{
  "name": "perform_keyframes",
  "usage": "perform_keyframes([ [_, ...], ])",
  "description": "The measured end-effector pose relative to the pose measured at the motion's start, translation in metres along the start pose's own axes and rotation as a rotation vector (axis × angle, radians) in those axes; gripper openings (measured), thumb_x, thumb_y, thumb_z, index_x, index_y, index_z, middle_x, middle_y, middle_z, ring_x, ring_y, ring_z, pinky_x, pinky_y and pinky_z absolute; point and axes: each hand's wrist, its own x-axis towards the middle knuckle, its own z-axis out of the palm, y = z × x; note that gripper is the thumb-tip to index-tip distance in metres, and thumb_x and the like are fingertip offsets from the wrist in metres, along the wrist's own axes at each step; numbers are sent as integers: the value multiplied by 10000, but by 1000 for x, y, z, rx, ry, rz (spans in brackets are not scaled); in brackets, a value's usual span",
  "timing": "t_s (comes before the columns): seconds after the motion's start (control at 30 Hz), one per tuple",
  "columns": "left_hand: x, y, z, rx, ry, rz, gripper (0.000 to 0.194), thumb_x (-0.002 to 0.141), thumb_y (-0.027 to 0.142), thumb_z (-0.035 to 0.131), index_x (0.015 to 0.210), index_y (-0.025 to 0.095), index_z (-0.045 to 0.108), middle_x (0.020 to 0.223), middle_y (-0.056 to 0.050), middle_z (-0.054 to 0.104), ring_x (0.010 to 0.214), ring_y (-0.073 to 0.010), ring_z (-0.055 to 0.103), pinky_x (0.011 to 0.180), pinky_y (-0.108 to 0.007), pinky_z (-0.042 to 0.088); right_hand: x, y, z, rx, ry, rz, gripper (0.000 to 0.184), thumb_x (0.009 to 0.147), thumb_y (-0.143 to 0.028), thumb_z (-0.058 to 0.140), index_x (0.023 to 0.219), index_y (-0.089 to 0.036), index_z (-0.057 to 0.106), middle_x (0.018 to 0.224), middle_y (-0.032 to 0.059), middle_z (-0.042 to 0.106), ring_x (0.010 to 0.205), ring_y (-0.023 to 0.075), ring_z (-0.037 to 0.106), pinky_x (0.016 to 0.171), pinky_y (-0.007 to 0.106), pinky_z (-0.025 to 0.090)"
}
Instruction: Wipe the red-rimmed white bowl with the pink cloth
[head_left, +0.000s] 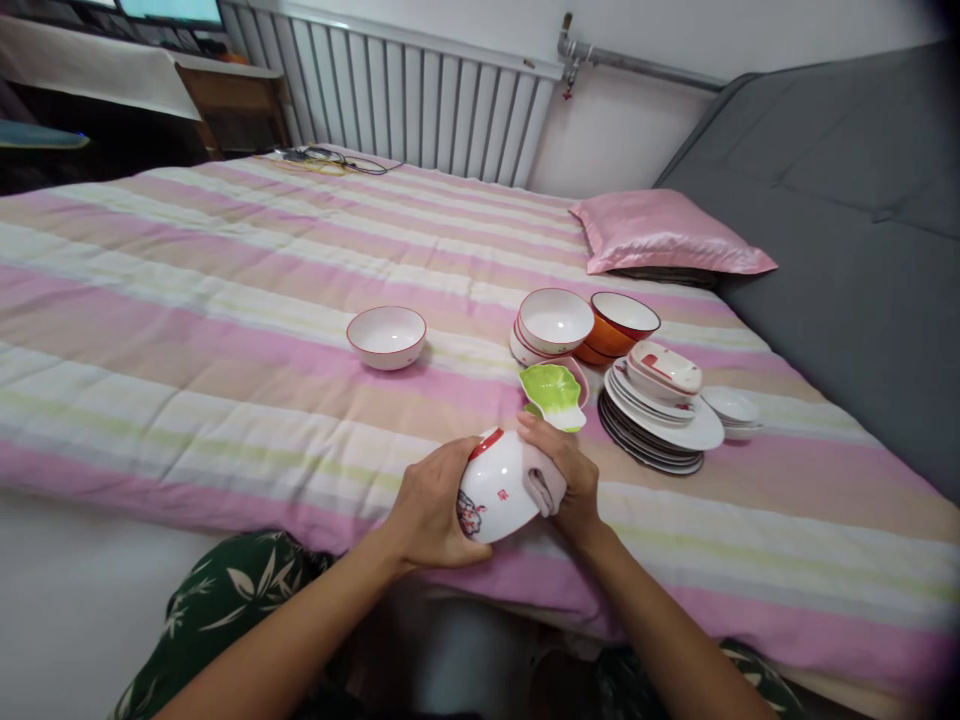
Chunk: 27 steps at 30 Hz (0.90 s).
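Observation:
Above the near edge of the bed, my left hand (431,505) grips a white bowl (499,495) by its side. The bowl is tilted, its outside facing me, with a red band and a dark printed pattern. My right hand (566,475) presses a folded pale cloth (544,478) against the bowl's right side. Just beyond my right hand lies a green leaf-shaped dish (553,390), with a pink dish partly hidden behind it. A single white bowl with a red rim (386,340) stands apart to the left.
Stacked white bowls (555,322) stand beside orange bowls (606,340). To their right is a pile of plates (705,428) topped by rectangular dishes (666,368), next to small white dishes (733,408). A pink pillow (667,230) and cables (330,160) lie farther back on the striped bedspread (225,330).

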Motion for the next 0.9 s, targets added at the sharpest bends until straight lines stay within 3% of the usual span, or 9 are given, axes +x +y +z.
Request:
perform_keyframes([
  [0.3,5,-5,-6,-52,-28,-13,848,478,247,655,1268,197,352,1192,-105,583,1042,-309,588,883,-415,479,-6,6,9,110,4,207,317,823,-201,568,1139,-226,573,1165,84,635,1107,228,582,957,425,470],
  [0.53,4,-5,-9,-73,-44,-12,871,490,234,666,1297,211,337,1268,-103,540,1098,-302,556,916,-418,461,-8,0,5,0,7,204,509,786,-185,561,1284,-228,465,1230,96,580,1136,256,549,960,442,459],
  [0.63,6,-4,-12,-121,-40,-52,869,501,198,649,1313,222,338,1277,-86,535,1105,-295,552,927,-406,458,-7,-5,3,-118,38,106,655,753,-164,578,1367,-213,357,1297,126,520,1219,295,471,1000,513,406],
  [0.77,9,-5,-13,-176,-15,-89,851,512,179,638,1308,217,339,1243,-75,553,1047,-275,579,882,-380,483,-2,-11,4,-157,-29,-127,659,787,-48,464,1389,-263,305,1349,112,476,1262,273,434,994,539,404],
  [0.9,8,-8,-13,-182,-6,-79,855,502,175,638,1301,209,337,1235,-75,554,1039,-272,581,890,-382,481,2,-14,3,-155,-104,-150,622,812,-49,406,1391,-244,290,1347,124,476,1267,260,432,979,533,423],
])
